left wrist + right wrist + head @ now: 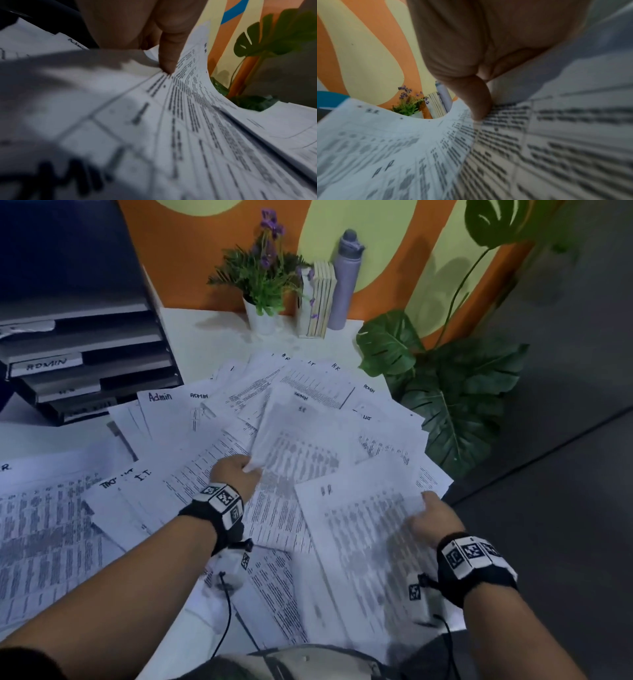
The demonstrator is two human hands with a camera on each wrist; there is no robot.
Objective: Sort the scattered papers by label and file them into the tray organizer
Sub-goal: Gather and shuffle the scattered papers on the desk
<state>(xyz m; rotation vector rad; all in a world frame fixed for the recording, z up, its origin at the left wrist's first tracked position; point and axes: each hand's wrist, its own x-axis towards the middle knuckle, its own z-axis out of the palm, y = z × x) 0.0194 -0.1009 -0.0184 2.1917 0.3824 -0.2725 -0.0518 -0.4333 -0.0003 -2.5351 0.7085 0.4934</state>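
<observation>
While pinched by left hand [236,472]: sheet [294,446], long axis toward wall.

Head view looks down over desk; wrist views skim the papers [308,412] closely.

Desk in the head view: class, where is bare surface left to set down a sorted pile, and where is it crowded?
Bare desk lies between the tray organizer and the flower pot. The scattered papers crowd the middle and front, under both hands.

The left hand [137,24] pinches a printed sheet [197,121] (text blurred) above overlapping papers [51,88].
</observation>
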